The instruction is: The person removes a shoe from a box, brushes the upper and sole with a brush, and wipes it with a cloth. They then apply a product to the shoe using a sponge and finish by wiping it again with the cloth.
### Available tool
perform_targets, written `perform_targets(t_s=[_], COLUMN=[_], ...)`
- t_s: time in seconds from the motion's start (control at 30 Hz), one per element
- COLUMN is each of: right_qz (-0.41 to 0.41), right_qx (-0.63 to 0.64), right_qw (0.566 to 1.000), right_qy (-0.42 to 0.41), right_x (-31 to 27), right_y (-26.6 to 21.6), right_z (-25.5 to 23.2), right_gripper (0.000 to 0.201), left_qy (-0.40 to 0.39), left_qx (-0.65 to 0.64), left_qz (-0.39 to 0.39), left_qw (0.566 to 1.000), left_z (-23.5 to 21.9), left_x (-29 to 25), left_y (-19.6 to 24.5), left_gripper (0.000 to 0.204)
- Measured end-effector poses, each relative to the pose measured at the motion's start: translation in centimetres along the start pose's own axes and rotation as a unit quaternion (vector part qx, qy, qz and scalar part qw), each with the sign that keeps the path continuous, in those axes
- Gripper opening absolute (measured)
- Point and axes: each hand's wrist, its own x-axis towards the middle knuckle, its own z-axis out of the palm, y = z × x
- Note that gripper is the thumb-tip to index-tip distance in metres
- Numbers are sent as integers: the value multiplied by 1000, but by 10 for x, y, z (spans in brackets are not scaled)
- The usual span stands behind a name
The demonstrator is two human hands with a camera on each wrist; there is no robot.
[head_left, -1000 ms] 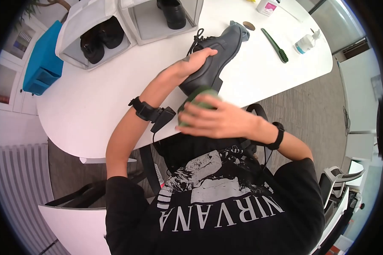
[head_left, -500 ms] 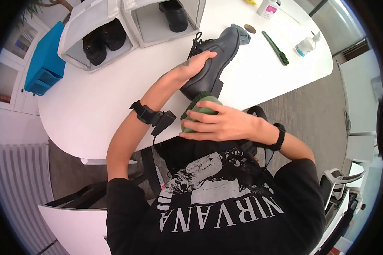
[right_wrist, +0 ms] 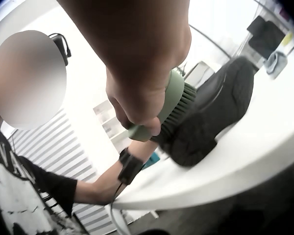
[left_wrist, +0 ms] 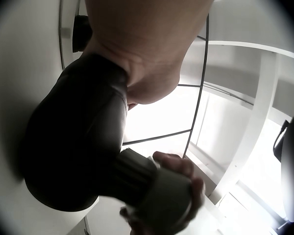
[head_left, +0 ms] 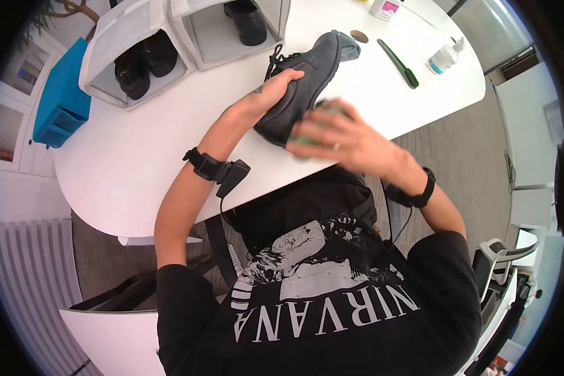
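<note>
A black lace-up shoe (head_left: 319, 61) lies tilted over the white table, its sole turned toward the right in the head view. My left hand (head_left: 272, 93) holds it at the opening, the thumb along its side and the other fingers hidden. In my right hand (head_left: 352, 139), blurred by motion, is a green-backed scrub brush (right_wrist: 174, 93). Its dark bristles meet the shoe near the heel in the right wrist view. From the left wrist, the brush (left_wrist: 161, 193) shows beside the dark heel (left_wrist: 63, 181) with fingers wrapped round its back.
Two white shoe boxes with clear windows, one (head_left: 135, 103) holding black shoes (head_left: 131, 78), stand at the back left near a blue box (head_left: 62, 94). A grey cloth (head_left: 349, 47) lies by the toe. Farther right are a green long-handled brush (head_left: 398, 62), a pump bottle (head_left: 443, 59) and a white bottle (head_left: 385, 9).
My right hand has moved the brush up and right, from behind the heel to the shoe's sole side. The left hand and shoe have shifted slightly left in view.
</note>
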Motion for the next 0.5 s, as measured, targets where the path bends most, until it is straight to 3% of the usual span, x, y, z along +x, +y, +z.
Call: perform_targets(t_s=[0.1, 0.17, 0.2, 0.23, 0.3, 0.4, 0.5], right_qz=[98, 29, -16, -68, -73, -3, 1], right_qx=[78, 52, 59, -34, -41, -19, -14], right_qw=[992, 998, 998, 997, 996, 1000, 999], right_qy=[27, -6, 29, -3, 5, 2, 33], right_x=[-3, 4, 11, 20, 27, 37, 43], right_y=[14, -10, -26, -38, -40, -7, -13], right_z=[-3, 2, 13, 11, 21, -2, 2], right_gripper=[67, 63, 62, 63, 64, 71, 73], left_qy=[-4, -11, 5, 10, 19, 63, 26], left_qx=[-13, -37, -23, -24, -19, 9, -8], left_qz=[9, 4, -1, -1, -4, -35, -34], left_qw=[1000, 999, 1000, 1000, 1000, 997, 999], left_z=[4, -1, -2, 0, 3, 14, 7], left_x=[-3, 3, 3, 1, -2, -13, -3], left_y=[4, -1, -1, 0, 3, 13, 5], left_gripper=[53, 52, 51, 51, 51, 52, 52])
